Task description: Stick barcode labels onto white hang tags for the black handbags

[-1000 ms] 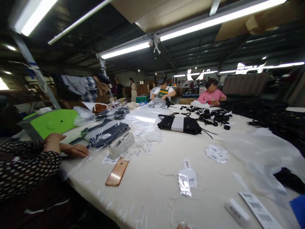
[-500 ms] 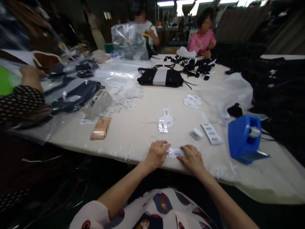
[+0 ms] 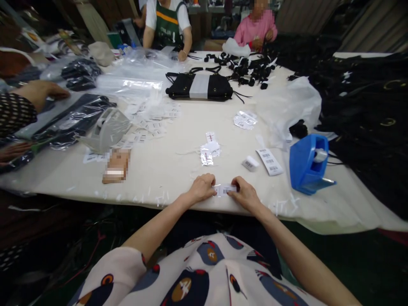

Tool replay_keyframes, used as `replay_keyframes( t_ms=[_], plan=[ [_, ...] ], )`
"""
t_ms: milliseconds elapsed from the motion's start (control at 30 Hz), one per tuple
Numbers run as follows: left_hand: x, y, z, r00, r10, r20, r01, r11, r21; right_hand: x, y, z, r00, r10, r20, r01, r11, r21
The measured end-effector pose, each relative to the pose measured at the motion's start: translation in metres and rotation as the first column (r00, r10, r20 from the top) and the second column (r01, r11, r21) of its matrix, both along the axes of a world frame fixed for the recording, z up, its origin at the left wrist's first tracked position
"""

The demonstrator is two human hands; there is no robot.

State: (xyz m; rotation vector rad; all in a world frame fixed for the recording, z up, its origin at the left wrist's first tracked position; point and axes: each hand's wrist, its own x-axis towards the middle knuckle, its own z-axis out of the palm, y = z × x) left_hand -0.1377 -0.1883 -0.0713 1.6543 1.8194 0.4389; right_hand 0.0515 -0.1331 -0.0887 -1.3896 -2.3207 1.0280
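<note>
Near the table's front edge, a small white barcode label (image 3: 224,190) is stretched flat between my two hands. My left hand (image 3: 202,188) pinches its left end, and my right hand (image 3: 245,193) grips the right end between thumb and fingers. Just beyond the hands lies a little pile of shiny white tags (image 3: 209,152) with thin strings. To the right of that are a small roll of labels (image 3: 250,163) and a strip of barcode stickers (image 3: 269,161). A blue tape dispenser (image 3: 308,165) stands farther right.
A black bag (image 3: 219,87) with a white band lies mid-table, black pieces (image 3: 248,70) behind it. A grey tape dispenser (image 3: 110,127) stands at left by scattered labels (image 3: 149,123). A co-worker's hand (image 3: 47,90) rests over plastic-wrapped goods. Two people (image 3: 167,25) work across the table.
My view has shifted, so the table sits higher and more to the left. Both hands still hold the label. The co-worker opposite has lowered the clear plastic bag onto the table.
</note>
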Motion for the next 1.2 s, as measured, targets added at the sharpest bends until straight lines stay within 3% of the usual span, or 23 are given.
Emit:
replay_keyframes(
  t_ms=[133,233,300,400,600,800,900,1067,1200],
  plan=[
    [0.000,0.002,-0.001,0.991,0.038,0.130,-0.029,0.997,-0.069,0.005,0.006,-0.001,0.949,-0.131,-0.288,0.054,0.964,-0.259],
    [0.000,0.004,-0.001,0.964,0.066,0.256,-0.039,0.993,-0.109,0.006,0.009,0.002,0.864,-0.264,-0.429,0.030,0.877,-0.479],
    [0.002,0.006,-0.001,0.938,0.082,0.336,-0.039,0.990,-0.134,0.006,0.009,0.006,0.830,-0.318,-0.457,0.016,0.834,-0.552],
    [0.004,0.009,0.001,0.894,0.107,0.435,-0.038,0.986,-0.164,0.005,0.008,0.010,0.797,-0.358,-0.486,0.012,0.814,-0.581],
    [0.005,0.010,0.003,0.825,0.152,0.544,-0.043,0.977,-0.208,0.007,0.005,0.014,0.797,-0.358,-0.486,0.036,0.831,-0.554],
    [0.007,0.007,0.001,0.670,0.272,0.691,-0.088,0.953,-0.290,0.009,-0.003,0.012,0.827,-0.311,-0.468,0.028,0.854,-0.519],
    [0.007,0.007,0.000,0.666,0.290,0.687,-0.130,0.952,-0.276,0.009,-0.007,0.009,0.799,-0.365,-0.478,0.070,0.846,-0.529],
    [0.007,0.006,-0.001,0.666,0.310,0.678,-0.133,0.944,-0.301,0.008,-0.009,0.006,0.768,-0.471,-0.434,0.139,0.784,-0.605],
    [0.009,0.003,0.002,0.640,0.339,0.689,-0.125,0.931,-0.342,0.008,-0.008,0.008,0.778,-0.462,-0.425,0.150,0.794,-0.589]
  ],
)
